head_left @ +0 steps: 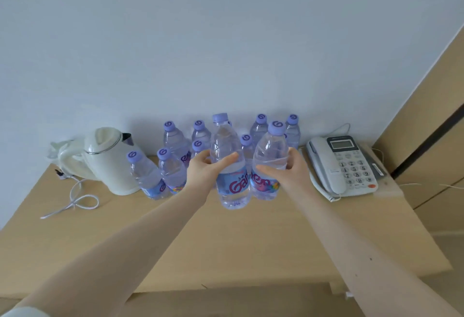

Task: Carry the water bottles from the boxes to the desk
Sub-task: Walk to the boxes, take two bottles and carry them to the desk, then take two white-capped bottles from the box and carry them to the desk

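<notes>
Gripping bottles [232, 191], left hand [203, 168] and right hand [292, 173] reach well inside the desk [251, 241]'s edges.

At your nine o'clock you have a white kettle [108, 163] — its white cord [75, 198] lies looped at its seven o'clock. At your three o'clock sits a grey telephone [344, 163], handset cradled — pale wall [226, 40] at twelve.
</notes>
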Tool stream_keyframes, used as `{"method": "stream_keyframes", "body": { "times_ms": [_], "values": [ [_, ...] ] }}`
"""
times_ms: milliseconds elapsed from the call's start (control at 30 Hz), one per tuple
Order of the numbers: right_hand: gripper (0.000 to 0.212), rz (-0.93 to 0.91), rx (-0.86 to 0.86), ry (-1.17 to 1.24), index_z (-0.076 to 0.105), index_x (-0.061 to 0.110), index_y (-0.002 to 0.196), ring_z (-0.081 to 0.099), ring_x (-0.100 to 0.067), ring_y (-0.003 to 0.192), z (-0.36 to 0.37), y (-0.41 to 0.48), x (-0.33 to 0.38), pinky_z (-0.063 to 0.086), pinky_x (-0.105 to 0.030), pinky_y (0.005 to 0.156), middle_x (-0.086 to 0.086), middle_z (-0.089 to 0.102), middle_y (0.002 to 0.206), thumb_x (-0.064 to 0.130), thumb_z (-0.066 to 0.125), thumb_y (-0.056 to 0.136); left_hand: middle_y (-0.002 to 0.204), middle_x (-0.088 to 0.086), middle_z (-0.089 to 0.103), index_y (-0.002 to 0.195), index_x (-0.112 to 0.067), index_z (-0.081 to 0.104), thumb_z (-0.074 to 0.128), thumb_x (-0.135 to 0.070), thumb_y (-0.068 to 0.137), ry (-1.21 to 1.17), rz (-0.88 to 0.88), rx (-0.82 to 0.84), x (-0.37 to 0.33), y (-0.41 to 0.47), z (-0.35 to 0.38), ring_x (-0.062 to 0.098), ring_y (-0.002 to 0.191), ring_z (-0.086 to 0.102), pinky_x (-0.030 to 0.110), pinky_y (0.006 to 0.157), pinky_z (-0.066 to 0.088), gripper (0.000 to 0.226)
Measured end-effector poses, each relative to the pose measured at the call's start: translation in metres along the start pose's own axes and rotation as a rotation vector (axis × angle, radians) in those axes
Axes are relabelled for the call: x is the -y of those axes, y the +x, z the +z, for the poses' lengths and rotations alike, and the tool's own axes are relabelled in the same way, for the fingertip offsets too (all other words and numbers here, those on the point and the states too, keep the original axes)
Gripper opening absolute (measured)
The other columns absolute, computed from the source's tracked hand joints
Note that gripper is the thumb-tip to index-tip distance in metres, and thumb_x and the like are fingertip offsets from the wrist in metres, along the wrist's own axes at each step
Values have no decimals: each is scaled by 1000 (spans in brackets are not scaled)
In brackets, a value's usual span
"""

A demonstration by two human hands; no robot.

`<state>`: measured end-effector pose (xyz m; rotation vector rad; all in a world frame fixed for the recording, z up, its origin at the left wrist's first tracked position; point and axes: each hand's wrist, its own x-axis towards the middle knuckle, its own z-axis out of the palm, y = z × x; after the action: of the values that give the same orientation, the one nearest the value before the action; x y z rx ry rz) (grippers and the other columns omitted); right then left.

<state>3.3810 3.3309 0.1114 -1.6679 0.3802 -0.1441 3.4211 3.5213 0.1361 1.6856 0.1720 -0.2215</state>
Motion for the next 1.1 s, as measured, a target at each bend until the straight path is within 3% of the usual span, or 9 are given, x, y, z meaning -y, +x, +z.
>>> {"method": "stream_keyframes", "body": {
  "times_ms": [67,133,300,500,633,733,900,967,1100],
  "values": [
    [56,23,-18,-17,58,23,96,70,-12,87,-5,4,-7,57,-42,81,4,71,94,30,92,53,86,2,72,96,-11,68,86,-33,67,33,-12,23,5,5,10,20,84,70,34,75,56,41],
    [63,46,-31,-14,58,25,97,70,-9,85,-12,8,-15,58,-39,79,7,72,93,40,89,45,90,1,72,94,-18,65,86,-28,69,92,-14,50,10,10,18,19,89,70,37,80,57,34],
    [53,79,-60,-1,57,22,99,67,1,77,-28,17,-35,50,-25,69,9,70,91,24,92,59,100,-6,64,102,-20,53,88,-26,65,252,-23,74,27,19,41,11,92,62,28,80,52,51],
    [49,109,-89,6,56,24,98,65,-4,85,-44,29,-56,49,-22,70,7,69,96,18,90,63,102,-7,60,110,-15,48,87,-27,67,332,-74,90,44,24,72,-1,85,55,14,63,42,59],
    [58,127,-108,-13,54,22,109,63,-4,89,-53,36,-68,47,-22,70,10,66,99,19,90,64,96,-16,55,108,-19,45,87,-24,68,346,-82,100,49,26,91,-5,81,53,9,58,39,58],
    [61,127,-114,-60,53,24,111,63,-5,91,-59,42,-77,48,-26,75,12,65,98,20,90,63,100,-14,56,109,-19,46,88,-23,65,350,-81,97,52,28,101,0,88,57,16,65,44,61],
    [62,109,-97,-95,52,21,113,60,3,84,-67,47,-86,45,-16,68,15,63,93,10,87,64,103,-9,59,107,-16,47,89,-23,63,389,-70,78,61,36,114,14,98,60,31,81,52,61],
    [61,114,-87,-101,51,20,112,60,4,81,-70,48,-92,45,-15,67,15,63,91,7,87,64,105,-5,59,105,-15,47,89,-24,62,417,-55,76,68,38,118,16,99,59,30,78,52,61],
    [61,99,-94,-115,51,20,110,63,-9,89,-76,50,-103,50,-29,80,14,64,94,8,88,64,104,0,59,101,-15,46,89,-24,62,467,5,78,80,39,122,19,96,56,28,72,46,59]
  ]
}}
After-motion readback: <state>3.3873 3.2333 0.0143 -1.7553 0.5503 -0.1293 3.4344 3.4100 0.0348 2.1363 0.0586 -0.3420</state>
